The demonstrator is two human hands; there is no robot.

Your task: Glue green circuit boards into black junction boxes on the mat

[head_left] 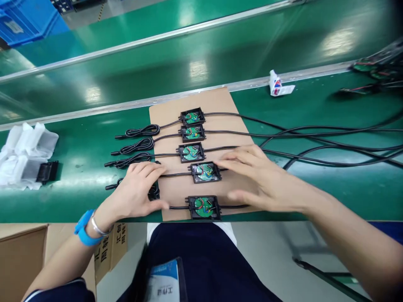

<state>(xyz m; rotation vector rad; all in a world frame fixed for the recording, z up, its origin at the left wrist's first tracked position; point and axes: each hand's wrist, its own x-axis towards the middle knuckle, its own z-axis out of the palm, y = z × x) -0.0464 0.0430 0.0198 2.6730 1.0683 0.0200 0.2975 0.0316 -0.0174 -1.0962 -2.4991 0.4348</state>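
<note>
Several black plastic boxes with green circuit boards and thin coloured wires inside lie in a column on a brown cardboard sheet. My right hand is open, thumb apart, its fingertips beside the right end of the second-nearest box. Over the left edge of the cardboard, my left hand hovers or rests on a coiled black cable, thumb and fingers apart; its palm hides part of the coil. The nearest box sits between my hands by the bench edge. Farther off is the middle box.
White-wrapped parts and a black case lie at the left. Long black cables cross the green bench to the right. A small white bottle stands near the metal rail. A blue crate is at the back left.
</note>
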